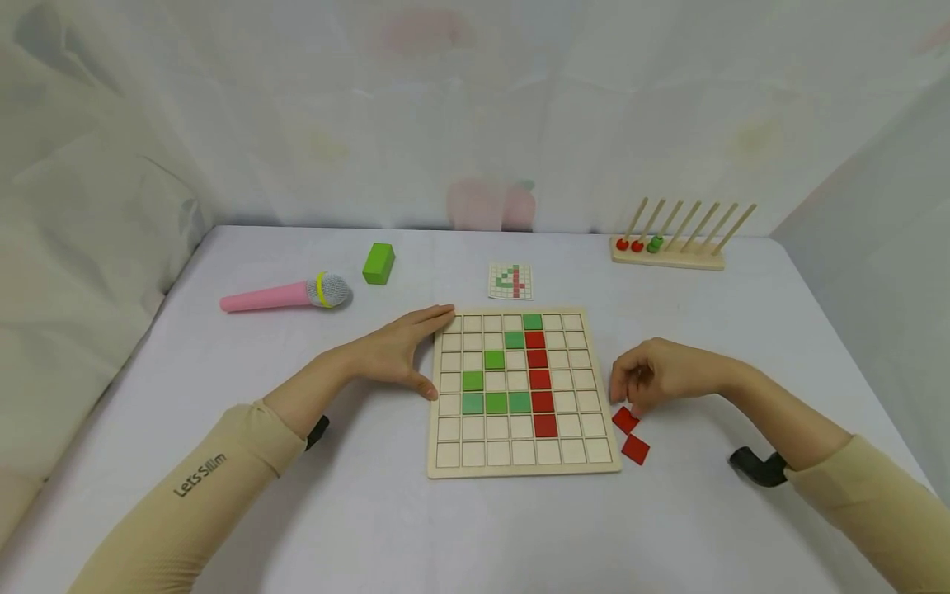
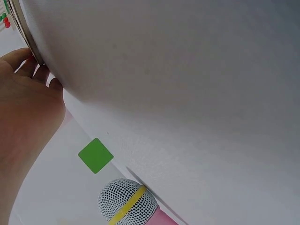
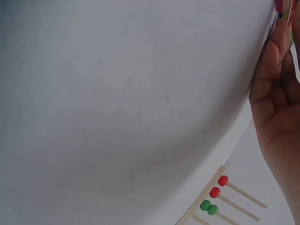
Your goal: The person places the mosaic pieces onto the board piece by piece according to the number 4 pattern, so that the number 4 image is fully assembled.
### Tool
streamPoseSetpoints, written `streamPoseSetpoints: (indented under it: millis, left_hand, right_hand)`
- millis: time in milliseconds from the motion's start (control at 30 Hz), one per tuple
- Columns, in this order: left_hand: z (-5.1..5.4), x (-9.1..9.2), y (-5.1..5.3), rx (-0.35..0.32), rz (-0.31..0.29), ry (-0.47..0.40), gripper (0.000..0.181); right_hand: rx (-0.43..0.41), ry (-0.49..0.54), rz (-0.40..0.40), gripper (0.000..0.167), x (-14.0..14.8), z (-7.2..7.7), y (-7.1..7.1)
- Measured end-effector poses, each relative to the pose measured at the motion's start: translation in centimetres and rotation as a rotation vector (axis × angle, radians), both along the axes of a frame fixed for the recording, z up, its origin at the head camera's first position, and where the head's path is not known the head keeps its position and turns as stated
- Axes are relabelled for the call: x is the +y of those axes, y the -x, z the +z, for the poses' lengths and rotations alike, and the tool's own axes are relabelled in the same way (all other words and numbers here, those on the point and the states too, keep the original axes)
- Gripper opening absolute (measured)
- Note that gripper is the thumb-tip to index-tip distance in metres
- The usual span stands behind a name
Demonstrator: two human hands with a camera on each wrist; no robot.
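In the head view, a square wooden grid board [image 1: 462, 454] lies on the table with green tiles [image 1: 496, 403] and a column of red tiles [image 1: 540, 379] set in its cells. My left hand [image 1: 393, 351] rests against the board's left edge, thumb and fingers spread along it. Off the board's right side, my right hand [image 1: 660, 373] is low over the table with bent fingers. Its fingertips are at the upper edge of a loose red tile [image 1: 625, 421]; a second loose red tile [image 1: 636, 450] lies just in front. The wrist views barely show the fingertips.
A small pattern card [image 1: 500, 282] lies behind the board. At the back left are a pink toy microphone [image 1: 270, 299] and a green block [image 1: 378, 264]. A wooden peg rack [image 1: 668, 259] with red and green beads stands at the back right.
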State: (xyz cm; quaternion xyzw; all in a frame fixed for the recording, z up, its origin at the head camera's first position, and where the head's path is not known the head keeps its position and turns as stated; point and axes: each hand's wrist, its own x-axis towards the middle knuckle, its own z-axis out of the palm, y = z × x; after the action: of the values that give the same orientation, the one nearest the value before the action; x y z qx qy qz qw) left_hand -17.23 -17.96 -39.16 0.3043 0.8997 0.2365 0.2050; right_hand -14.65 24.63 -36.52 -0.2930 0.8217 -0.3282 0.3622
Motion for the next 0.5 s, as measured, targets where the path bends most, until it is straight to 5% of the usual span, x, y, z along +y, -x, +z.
streamPoseSetpoints:
  millis: [500]
  left_hand:
    - [0.05, 0.05, -0.05, 0.000, 0.003, 0.006, 0.124]
  right_hand:
    - [0.043, 0.019, 0.078, 0.030, -0.08, -0.38, -0.46]
